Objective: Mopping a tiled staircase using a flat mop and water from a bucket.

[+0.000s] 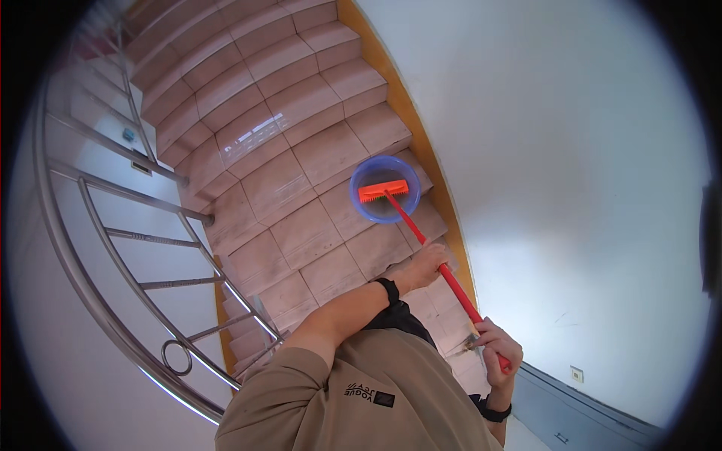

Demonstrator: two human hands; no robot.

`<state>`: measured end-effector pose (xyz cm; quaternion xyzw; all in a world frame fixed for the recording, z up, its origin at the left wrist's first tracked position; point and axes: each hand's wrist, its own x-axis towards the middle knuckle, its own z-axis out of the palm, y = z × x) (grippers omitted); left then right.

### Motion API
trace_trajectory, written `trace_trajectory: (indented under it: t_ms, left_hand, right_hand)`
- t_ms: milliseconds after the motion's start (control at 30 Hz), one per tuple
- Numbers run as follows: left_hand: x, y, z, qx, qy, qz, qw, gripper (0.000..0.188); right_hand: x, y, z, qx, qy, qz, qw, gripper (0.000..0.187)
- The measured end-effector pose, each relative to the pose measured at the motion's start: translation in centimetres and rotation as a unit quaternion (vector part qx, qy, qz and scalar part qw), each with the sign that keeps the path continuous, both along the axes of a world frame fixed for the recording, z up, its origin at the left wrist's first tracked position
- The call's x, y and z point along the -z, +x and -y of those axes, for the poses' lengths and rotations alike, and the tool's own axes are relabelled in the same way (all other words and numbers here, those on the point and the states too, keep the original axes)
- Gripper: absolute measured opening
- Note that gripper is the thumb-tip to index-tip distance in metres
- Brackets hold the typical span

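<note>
An orange-headed scrub brush [383,191] with a long red handle is tilted into a round blue-purple basin [352,197]. Its bristled head lies within the basin's rim; whether there is water around it I cannot tell for sure. My left hand [427,266] is wrapped round the middle of the red handle. Close to the handle's near end, my right hand [499,350] is closed on it too. A small pale and dark object [471,340] shows beside the right hand, too small to name.
The basin stands on pinkish tiled stairs [301,180], against the yellow-brown skirting [410,120] of a white wall [541,150]. A curved metal railing [83,278] runs along the left. At lower right are a grey-blue panel [560,417] and a wall socket [577,374].
</note>
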<state>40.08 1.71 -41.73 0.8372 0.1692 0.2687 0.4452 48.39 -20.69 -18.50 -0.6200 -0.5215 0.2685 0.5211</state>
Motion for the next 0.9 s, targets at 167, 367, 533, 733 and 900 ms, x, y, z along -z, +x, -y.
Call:
trace_trajectory:
  t_ms: [167, 367, 533, 733, 900]
  left_hand:
    - [-1.5, 1.5, 0.3, 0.009, -0.014, -0.054, 0.998, 0.014]
    - [-7.2, 0.9, 1.5, -0.016, 0.040, 0.011, 0.999, 0.018]
    - [-10.1, -4.1, 0.0, -0.116, 0.080, 0.044, 0.989, 0.022]
    - [-9.9, -16.4, -1.5, -0.208, 0.108, -0.002, 0.972, 0.021]
    - [-6.6, -26.5, -2.1, -0.252, 0.100, -0.052, 0.961, 0.019]
  right_hand:
    - [-1.4, 1.6, -0.1, 0.047, 0.026, -0.023, 0.998, 0.017]
    - [-6.5, 2.0, 1.3, 0.023, 0.045, 0.072, 0.996, 0.026]
    - [-6.6, 1.6, 0.2, -0.043, 0.093, 0.028, 0.994, 0.041]
    - [-5.3, -4.1, -4.6, -0.187, 0.083, -0.057, 0.977, 0.008]
    - [-3.4, -10.6, -9.0, -0.342, 0.081, -0.037, 0.935, 0.004]
